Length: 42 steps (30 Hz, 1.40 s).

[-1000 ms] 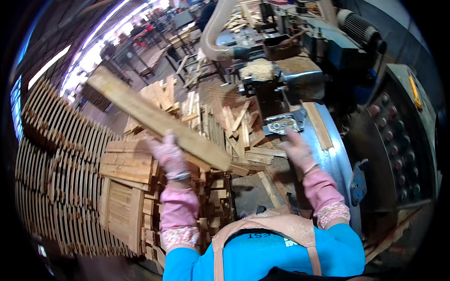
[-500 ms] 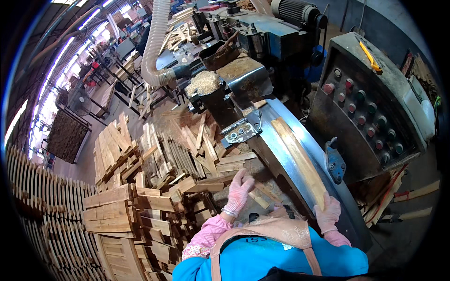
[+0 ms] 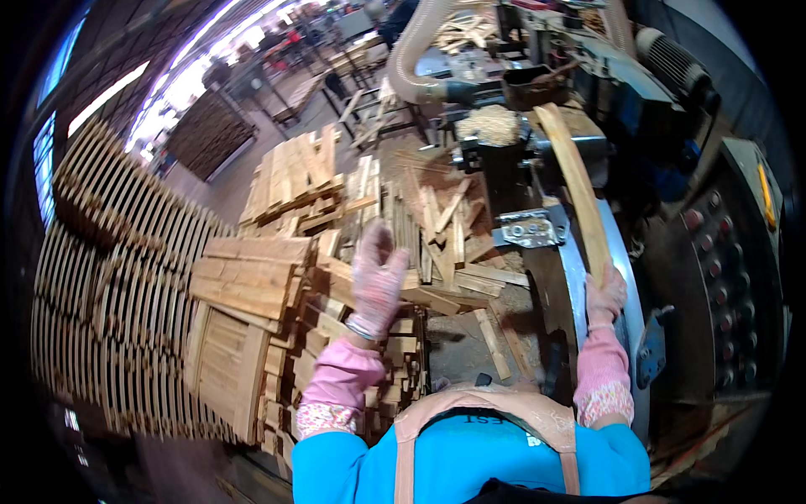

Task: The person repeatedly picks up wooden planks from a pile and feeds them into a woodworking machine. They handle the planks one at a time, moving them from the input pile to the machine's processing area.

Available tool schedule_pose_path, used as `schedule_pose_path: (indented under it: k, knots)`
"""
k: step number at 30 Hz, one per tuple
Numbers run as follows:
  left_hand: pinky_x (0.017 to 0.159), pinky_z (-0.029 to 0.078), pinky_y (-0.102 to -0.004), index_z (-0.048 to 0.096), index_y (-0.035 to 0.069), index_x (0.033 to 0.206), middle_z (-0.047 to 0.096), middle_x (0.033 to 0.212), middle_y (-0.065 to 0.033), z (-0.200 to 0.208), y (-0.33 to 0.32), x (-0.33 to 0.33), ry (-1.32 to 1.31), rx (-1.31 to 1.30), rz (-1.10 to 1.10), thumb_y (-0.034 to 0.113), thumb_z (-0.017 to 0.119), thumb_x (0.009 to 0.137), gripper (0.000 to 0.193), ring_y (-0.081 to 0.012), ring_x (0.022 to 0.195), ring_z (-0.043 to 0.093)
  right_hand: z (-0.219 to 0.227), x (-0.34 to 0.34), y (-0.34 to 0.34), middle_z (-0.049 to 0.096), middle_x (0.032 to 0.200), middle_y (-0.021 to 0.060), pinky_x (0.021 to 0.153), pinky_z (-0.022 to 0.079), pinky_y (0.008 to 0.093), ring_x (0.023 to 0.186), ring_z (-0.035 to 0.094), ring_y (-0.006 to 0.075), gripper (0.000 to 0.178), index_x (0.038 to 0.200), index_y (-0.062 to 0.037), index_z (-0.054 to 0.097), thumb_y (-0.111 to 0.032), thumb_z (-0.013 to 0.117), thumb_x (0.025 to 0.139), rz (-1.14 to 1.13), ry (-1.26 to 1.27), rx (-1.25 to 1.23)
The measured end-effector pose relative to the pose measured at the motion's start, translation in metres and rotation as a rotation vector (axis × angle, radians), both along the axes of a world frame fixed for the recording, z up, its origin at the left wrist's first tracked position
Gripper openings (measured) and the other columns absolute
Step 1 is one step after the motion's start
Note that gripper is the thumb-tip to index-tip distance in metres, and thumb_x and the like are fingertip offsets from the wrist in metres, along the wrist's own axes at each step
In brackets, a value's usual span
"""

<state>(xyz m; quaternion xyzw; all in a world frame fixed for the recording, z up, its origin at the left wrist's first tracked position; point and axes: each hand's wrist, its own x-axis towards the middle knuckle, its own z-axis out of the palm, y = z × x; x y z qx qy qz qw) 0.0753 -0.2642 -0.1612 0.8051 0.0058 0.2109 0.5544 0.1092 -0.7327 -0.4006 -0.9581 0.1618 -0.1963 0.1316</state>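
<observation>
My right hand (image 3: pixel 606 294), in a pale pink glove, is closed around the near end of a long wooden board (image 3: pixel 578 185). The board points away from me along the shiny metal machine bed (image 3: pixel 631 260), and its far end overlaps the machine's metal hood in view. My left hand (image 3: pixel 379 277), gloved the same way, is raised with thumb and fingers apart and nothing in it. It is nearest to the stacked wood pieces (image 3: pixel 336 273), which lie below it. A bolted metal bracket (image 3: pixel 531 228) sits at the bed's left side.
Rows of stacked slats (image 3: pixel 134 294) stand at far left, with wide planks (image 3: pixel 248 273) beside them. Wood shavings (image 3: pixel 489 126) lie heaped on the machine near a clear ribbed hose (image 3: pixel 411 59). At right stand a button control panel (image 3: pixel 718 277) and a blue metal bracket (image 3: pixel 652 344).
My right hand has moved the board forward, and its far end now appears raised over the hood. My left hand has moved left and up toward the stacks. The view has turned left.
</observation>
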Motion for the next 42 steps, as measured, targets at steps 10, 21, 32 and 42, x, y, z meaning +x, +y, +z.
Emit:
schedule_pose_path:
  k: [10, 21, 32, 42]
  knots:
    - [0.116, 0.041, -0.0422, 0.037, -0.008, 0.155, 0.046, 0.158, -0.0236, -0.006, 0.38, -0.113, 0.02, -0.077, 1.01, 0.043, 0.071, 0.09, 0.089, -0.0358, 0.142, 0.048, 0.019, -0.295, -0.031, 0.06, 0.135, 0.0187, 0.106, 0.045, 0.0498, 0.123, 0.056, 0.04, 0.076, 0.147, -0.0114, 0.054, -0.032, 0.082, 0.079, -0.117, 0.238, -0.031]
    - [0.108, 0.048, -0.0447, 0.043, -0.011, 0.15, 0.056, 0.145, -0.0253, -0.013, 0.434, -0.156, 0.016, -0.561, 1.012, 0.019, 0.077, 0.092, 0.074, -0.0372, 0.123, 0.06, 0.025, -0.105, -0.023, 0.064, 0.123, 0.013, 0.103, 0.044, 0.0491, 0.121, 0.055, 0.0351, 0.052, 0.128, -0.0097, 0.064, -0.032, 0.075, 0.082, 0.106, 0.071, -0.125]
    - [0.077, 0.059, -0.0327, 0.052, -0.001, 0.138, 0.067, 0.107, -0.0099, 0.045, 0.077, 0.023, -0.423, -0.381, 0.366, 0.001, 0.07, 0.094, 0.048, -0.0207, 0.089, 0.066, 0.101, 0.031, 0.104, 0.06, 0.147, 0.0147, 0.106, 0.049, 0.0383, 0.133, 0.058, 0.0276, 0.063, 0.144, -0.007, 0.06, -0.032, 0.08, 0.09, 0.557, 0.153, 1.205]
    - [0.082, 0.057, -0.0331, 0.031, -0.004, 0.158, 0.063, 0.117, -0.0108, -0.118, -0.175, 0.018, 0.475, -0.592, -0.601, 0.012, 0.072, 0.093, 0.079, -0.0181, 0.092, 0.064, 0.091, -0.143, 0.06, 0.066, 0.126, 0.0185, 0.106, 0.048, 0.0463, 0.119, 0.061, 0.0385, 0.076, 0.142, -0.0127, 0.061, -0.022, 0.086, 0.071, 0.213, -0.024, 0.428]
